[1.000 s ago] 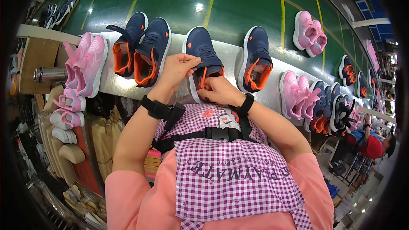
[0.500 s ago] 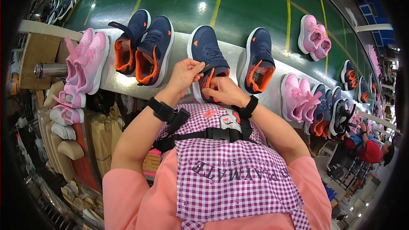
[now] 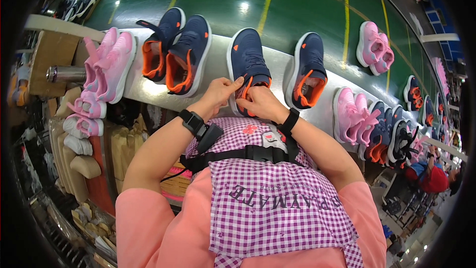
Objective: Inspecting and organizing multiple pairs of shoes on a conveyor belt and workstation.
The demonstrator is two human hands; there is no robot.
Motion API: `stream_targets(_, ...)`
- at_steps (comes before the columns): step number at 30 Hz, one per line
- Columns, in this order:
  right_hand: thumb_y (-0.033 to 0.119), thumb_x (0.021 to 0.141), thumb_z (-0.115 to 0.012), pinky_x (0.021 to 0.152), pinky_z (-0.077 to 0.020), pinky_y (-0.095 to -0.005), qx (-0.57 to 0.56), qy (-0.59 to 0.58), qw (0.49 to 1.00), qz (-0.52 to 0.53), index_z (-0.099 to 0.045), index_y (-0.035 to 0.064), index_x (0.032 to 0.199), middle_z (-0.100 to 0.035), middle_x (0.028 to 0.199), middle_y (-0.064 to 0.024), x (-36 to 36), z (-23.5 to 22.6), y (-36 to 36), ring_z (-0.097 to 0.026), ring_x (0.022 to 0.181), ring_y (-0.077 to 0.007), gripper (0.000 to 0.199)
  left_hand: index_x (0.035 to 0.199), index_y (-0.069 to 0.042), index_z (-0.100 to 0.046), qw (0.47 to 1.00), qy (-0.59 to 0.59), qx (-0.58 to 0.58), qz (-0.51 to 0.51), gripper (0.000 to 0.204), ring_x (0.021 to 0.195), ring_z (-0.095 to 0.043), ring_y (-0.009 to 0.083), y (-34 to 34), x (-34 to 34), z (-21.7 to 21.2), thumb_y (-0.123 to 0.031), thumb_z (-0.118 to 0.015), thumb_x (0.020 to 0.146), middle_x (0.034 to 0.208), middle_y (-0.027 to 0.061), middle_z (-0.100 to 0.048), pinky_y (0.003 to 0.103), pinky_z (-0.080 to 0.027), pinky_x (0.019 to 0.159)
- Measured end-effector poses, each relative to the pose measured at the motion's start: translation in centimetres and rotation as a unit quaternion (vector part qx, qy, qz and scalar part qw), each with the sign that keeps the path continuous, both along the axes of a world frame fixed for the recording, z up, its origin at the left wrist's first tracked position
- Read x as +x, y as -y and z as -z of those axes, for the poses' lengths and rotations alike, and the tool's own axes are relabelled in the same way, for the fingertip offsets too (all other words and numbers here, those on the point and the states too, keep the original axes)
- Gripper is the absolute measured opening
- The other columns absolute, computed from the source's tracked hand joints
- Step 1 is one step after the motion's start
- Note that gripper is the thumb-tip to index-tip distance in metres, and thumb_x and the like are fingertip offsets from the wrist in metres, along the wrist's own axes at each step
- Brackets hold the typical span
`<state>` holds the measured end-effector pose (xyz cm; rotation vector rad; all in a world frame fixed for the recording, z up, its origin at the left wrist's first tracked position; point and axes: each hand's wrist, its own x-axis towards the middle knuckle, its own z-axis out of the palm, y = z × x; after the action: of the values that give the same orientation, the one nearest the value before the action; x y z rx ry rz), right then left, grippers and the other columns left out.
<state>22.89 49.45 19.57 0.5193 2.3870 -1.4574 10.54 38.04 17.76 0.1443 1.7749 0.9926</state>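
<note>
A navy sports shoe with an orange lining (image 3: 249, 58) lies on the long pale conveyor shelf (image 3: 213, 72) right in front of me. My left hand (image 3: 219, 93) pinches the edge of its opening with thumb and fingers. My right hand (image 3: 259, 103) grips the heel end of the same shoe from the right. Both wrists carry black bands. A second navy shoe (image 3: 308, 71) lies just to the right, untouched.
A pair of navy and orange shoes (image 3: 174, 52) lies to the left, pink shoes (image 3: 110, 64) beyond them. More pink shoes (image 3: 373, 48) and navy ones (image 3: 384, 129) run on to the right. Tan insoles (image 3: 82, 161) sit stacked below left. Another person in red (image 3: 430, 177) stands far right.
My hands have stayed on the navy shoe; the fingers have shifted slightly around its opening. My head view has drifted a little.
</note>
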Motion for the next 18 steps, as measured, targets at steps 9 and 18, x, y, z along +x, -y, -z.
stream_targets(9, 0.024, 0.082, -0.063, 0.066, -0.0494, -0.0425, 0.061, -0.088, 0.994, 0.008, -0.059, -0.0043, 0.085, -0.063, 0.072, -0.0216, -0.5, -0.7, 1.4, -0.063, 0.07, -0.0373, 0.029, 0.085, -0.002, -0.06, 0.984, -0.12, 0.08, -0.101, 0.039, 0.054, -0.048, 0.0131, 3.0, -0.7, 2.4, -0.04, -0.069, 0.084, 0.068, 0.0033, -0.056, 0.027, -0.039, 0.05)
stream_targets(18, 0.011, 0.092, -0.057, 0.064, -0.0482, -0.0229, -0.036, -0.14, 0.928, 0.343, -0.063, -0.0007, 0.098, -0.064, 0.076, -0.0035, 11.3, -4.6, -5.1, -0.061, 0.071, -0.0084, 0.015, 0.141, -0.016, -0.036, 0.735, -0.506, 0.19, 0.408, 0.064, 0.071, -0.06, 0.0333, -0.2, 6.0, -2.7, -0.021, -0.061, 0.083, 0.08, 0.0168, -0.059, 0.042, -0.049, 0.065)
